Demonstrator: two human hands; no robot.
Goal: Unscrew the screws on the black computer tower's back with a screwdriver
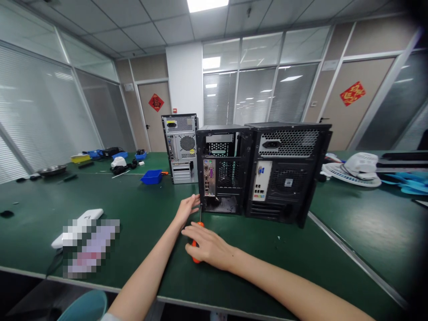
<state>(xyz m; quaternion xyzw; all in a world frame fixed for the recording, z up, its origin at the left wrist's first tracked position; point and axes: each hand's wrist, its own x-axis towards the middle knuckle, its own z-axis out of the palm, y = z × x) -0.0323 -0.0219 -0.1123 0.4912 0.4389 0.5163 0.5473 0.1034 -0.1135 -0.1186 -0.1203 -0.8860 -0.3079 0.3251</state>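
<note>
- Just one cam, worn on the head, looking forward and a bit down over the table (140,223).
- Left hand (187,209) and right hand (212,247) reach in from the bottom edge, pretty close up.
- Faces the backs of the PCs (247,178), from slightly above their tops.
- Super wide, gets the ceiling (160,26) and far glass wall (254,93) too.

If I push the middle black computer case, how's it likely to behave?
The middle case looks like a rigid box, so it should move stiffly. Large openings in its back suggest it's light for its size. Nudged right, it would probably bump the right-hand case close beside it.
</note>
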